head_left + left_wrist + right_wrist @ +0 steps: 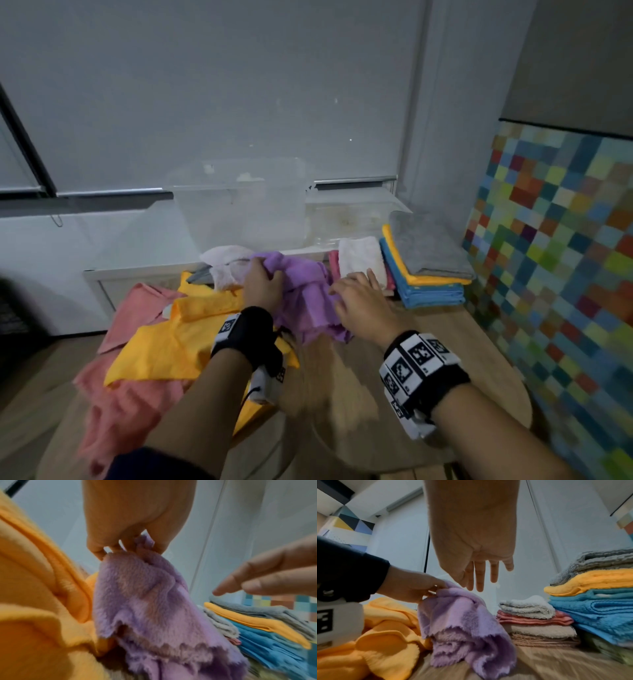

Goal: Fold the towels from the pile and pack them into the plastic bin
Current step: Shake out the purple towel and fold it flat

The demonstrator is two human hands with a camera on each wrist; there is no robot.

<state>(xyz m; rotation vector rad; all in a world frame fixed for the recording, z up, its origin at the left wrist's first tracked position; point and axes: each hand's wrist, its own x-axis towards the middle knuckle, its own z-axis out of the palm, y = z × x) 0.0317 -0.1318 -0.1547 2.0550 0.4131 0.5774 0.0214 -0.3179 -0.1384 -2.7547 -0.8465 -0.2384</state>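
**Left hand pinches the purple towel, right hand spread beside it**

Head view: the left hand [263,284] at frame centre bunches the purple towel [308,301] in curled fingers, while the right hand [363,301] hovers just right of it, fingers straight and apart. Yellow towels [178,339] and pink towels [116,407] lie crumpled at lower left on the wooden table [359,394]. The clear plastic bin [239,205] stands above centre. 2 folded stacks [424,267] sit at centre right.

Left wrist view: fingertips [97,553] grip the towel's top edge; the cloth hangs down the middle.

Right wrist view: the right hand's fingers [479,577] hang straight, holding nothing, above the purple towel at centre.
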